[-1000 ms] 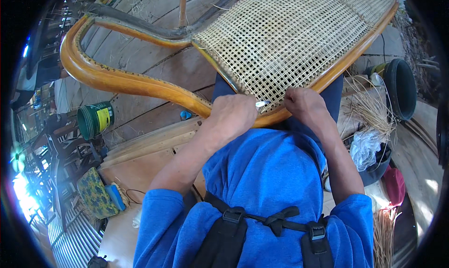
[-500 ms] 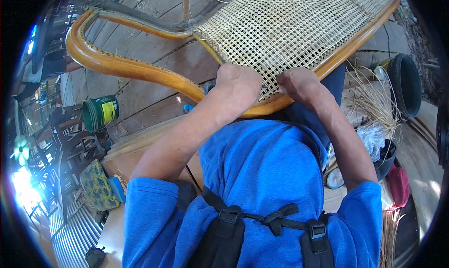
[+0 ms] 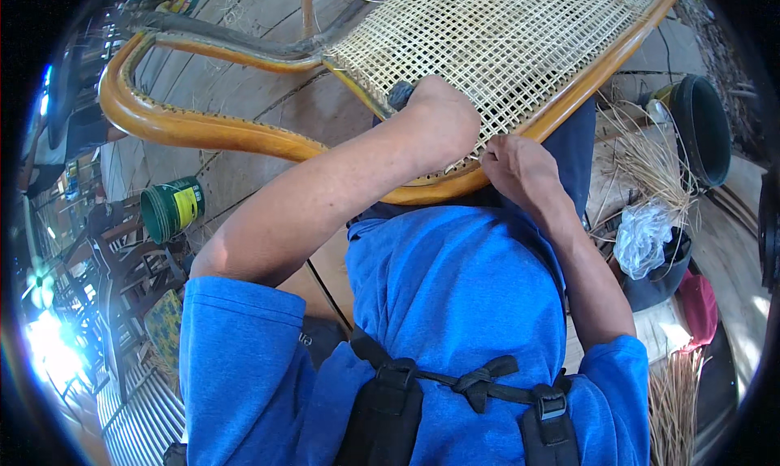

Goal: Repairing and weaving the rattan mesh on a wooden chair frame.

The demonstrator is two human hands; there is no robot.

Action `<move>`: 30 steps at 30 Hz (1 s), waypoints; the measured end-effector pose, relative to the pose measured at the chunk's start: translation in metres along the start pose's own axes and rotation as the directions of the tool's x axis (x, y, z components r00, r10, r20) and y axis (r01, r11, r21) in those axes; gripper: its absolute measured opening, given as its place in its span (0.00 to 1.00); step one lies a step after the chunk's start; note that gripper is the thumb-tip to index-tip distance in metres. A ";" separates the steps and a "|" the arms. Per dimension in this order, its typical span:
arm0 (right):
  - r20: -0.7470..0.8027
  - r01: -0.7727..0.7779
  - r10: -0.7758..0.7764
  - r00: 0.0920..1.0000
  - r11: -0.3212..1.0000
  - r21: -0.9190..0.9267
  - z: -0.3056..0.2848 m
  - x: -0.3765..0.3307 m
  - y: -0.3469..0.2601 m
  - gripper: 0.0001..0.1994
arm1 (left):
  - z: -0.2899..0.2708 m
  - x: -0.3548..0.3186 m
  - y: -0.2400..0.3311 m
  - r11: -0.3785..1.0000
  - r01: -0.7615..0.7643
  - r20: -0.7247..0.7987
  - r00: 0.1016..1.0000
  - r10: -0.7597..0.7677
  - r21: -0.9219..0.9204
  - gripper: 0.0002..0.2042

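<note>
A woven cane panel of pale open mesh fills a curved, varnished wooden chair frame that lies across my lap. My left hand is closed over the panel near its lower corner. A dark, rounded end of a tool sticks out of that fist on its left side; the rest is covered by the hand. On the frame's near edge, my right hand is closed with its fingertips pressed at the panel's border. Whether a cane strand lies between those fingers is hidden.
A dark green bucket stands at the right beside loose cane strands and a clear plastic bag. A smaller green bucket sits at the left on the plank floor. Dark chair frames crowd the far left.
My left hand has turned over and moved right and up onto the mesh, bringing the tool's dark end above the wrist. My right hand has dropped slightly toward the frame edge.
</note>
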State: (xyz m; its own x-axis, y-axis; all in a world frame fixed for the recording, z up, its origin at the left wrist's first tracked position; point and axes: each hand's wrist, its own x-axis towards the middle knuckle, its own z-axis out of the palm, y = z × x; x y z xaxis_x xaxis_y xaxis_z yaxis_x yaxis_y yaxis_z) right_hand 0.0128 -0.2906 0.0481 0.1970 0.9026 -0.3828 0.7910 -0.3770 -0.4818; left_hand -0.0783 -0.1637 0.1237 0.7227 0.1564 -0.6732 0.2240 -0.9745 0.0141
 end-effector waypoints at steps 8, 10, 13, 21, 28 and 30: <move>0.010 -0.107 0.107 0.994 0.993 0.040 0.002 0.000 -0.011 0.11 | 0.000 0.007 0.003 0.989 -0.126 0.033 0.992 0.124 0.076 0.10; 0.052 -0.113 0.112 0.992 0.993 0.025 0.001 0.001 -0.010 0.11 | 0.003 0.008 -0.001 0.985 -0.152 0.040 0.988 0.149 0.083 0.10; 0.108 -0.108 0.103 0.989 0.993 0.041 -0.002 0.002 -0.009 0.12 | 0.007 0.010 -0.004 0.980 -0.181 0.032 0.983 0.179 0.085 0.10; 0.176 -0.166 0.140 0.974 0.976 0.144 -0.014 -0.006 -0.018 0.13 | 0.020 0.005 -0.013 0.975 -0.220 -0.084 0.972 0.220 0.011 0.09; 0.036 -0.229 0.236 0.971 0.965 -0.128 0.012 -0.010 -0.033 0.12 | 0.028 0.007 -0.016 0.977 -0.215 -0.070 0.974 0.215 0.012 0.10; -0.035 -0.230 0.228 0.973 0.963 -0.140 0.018 -0.011 -0.035 0.12 | 0.030 0.009 -0.017 0.979 -0.202 -0.096 0.975 0.201 -0.003 0.10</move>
State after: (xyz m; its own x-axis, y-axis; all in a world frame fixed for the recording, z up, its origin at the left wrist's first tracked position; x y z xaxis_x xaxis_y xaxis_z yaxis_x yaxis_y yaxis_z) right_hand -0.0276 -0.2912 0.0555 0.3920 0.7996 -0.4549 0.7973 -0.5420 -0.2657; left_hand -0.0956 -0.1503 0.0954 0.8123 -0.0279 -0.5826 0.0754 -0.9854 0.1524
